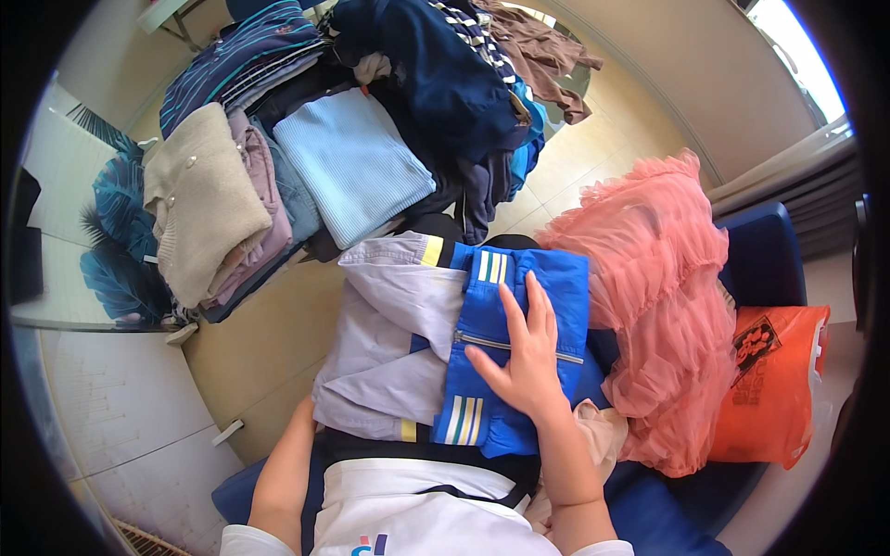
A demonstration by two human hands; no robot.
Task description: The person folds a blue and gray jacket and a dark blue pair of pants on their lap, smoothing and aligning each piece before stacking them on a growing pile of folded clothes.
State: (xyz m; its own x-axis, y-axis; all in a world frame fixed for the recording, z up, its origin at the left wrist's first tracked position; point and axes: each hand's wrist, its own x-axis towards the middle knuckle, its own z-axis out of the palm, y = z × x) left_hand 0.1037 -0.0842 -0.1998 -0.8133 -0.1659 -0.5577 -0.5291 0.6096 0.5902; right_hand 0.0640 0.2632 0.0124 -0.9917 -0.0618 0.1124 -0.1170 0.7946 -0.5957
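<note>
Blue-and-lavender zip jacket (436, 343) lies folded on my lap; right hand (524, 357) presses it, fingers released flat. Left hand is hidden underneath, grip indeterminable. Pink tulle dress (663, 306) crowds its right edge.

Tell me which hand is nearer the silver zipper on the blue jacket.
Right. The right hand lies flat across the zipper of the blue jacket; the left hand is hidden under the garment's left edge.

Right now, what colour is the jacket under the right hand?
Blue and pale grey jacket, yellow-white stripes; head view.
</note>
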